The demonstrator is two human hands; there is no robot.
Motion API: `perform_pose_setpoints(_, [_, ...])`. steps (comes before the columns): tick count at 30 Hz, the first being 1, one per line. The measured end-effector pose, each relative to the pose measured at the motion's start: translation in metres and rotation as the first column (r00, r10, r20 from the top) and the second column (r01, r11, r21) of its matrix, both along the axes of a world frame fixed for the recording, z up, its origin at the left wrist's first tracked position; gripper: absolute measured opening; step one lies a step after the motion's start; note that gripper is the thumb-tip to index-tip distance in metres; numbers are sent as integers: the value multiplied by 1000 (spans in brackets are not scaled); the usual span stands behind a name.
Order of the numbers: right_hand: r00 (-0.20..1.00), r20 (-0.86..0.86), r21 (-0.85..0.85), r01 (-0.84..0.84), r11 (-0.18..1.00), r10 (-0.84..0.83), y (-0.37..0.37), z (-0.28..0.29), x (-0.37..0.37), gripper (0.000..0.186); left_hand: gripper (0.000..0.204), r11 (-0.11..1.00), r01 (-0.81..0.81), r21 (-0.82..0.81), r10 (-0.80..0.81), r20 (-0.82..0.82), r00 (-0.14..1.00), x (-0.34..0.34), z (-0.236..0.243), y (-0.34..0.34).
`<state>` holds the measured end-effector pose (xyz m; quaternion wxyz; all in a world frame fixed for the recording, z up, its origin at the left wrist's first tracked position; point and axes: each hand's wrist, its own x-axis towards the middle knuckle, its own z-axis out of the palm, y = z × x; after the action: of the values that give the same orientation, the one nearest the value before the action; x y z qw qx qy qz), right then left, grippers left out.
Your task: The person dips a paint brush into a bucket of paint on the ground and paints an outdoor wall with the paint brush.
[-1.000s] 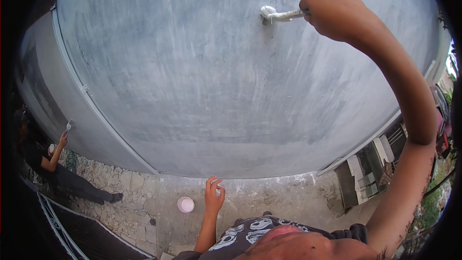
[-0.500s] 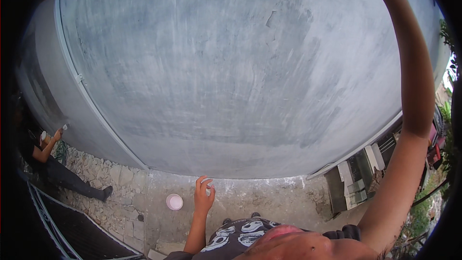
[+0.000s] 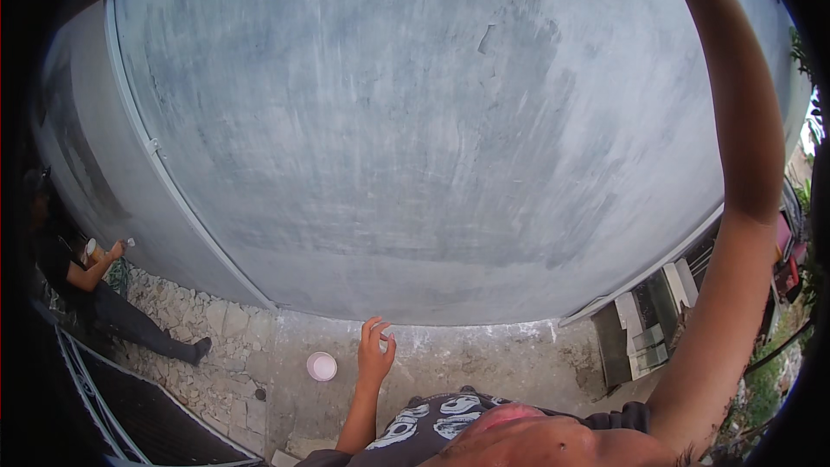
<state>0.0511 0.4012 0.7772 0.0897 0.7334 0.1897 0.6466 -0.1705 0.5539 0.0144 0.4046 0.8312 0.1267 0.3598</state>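
A broad grey wall with streaky lighter coating and a small flaked patch fills most of the view. My right arm reaches up along the right side; its hand is cut off beyond the top edge, so what it holds is hidden. My left hand hangs low before the wall's foot, empty, with fingers loosely curved and apart. A small pale pink container stands on the concrete floor to the left of that hand.
At left a co-worker in dark clothes holds a brush and container by the side wall, on broken rubble. A pale strip runs down the wall. A dark metal railing is bottom left; stacked panels lean at right.
My right hand with the white-coated tool has moved up out of view since a second ago. The co-worker's brush hand is slightly lower than a second ago.
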Motion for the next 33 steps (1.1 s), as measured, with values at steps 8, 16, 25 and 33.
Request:
perform_pose_setpoints(8, [772,-555,-570,-83,818,-309,5,-72,-40,24,33,999,-31,-8,31,-5,999,-9,-1,-2])
perform_pose_setpoints(16, [971,-198,-112,114,987,-135,-16,-35,-26,18,31,1000,9,-1,-9,-4,1000,-4,-10,-7])
perform_pose_setpoints(25, [844,-536,-374,-220,901,-17,-30,-98,10,17,31,1000,-27,-16,27,-5,1000,-6,1,-6])
perform_pose_setpoints(33, [991,-129,-71,22,997,-31,-28,-41,-16,18,32,999,40,-2,-40,-10,999,7,-7,-13])
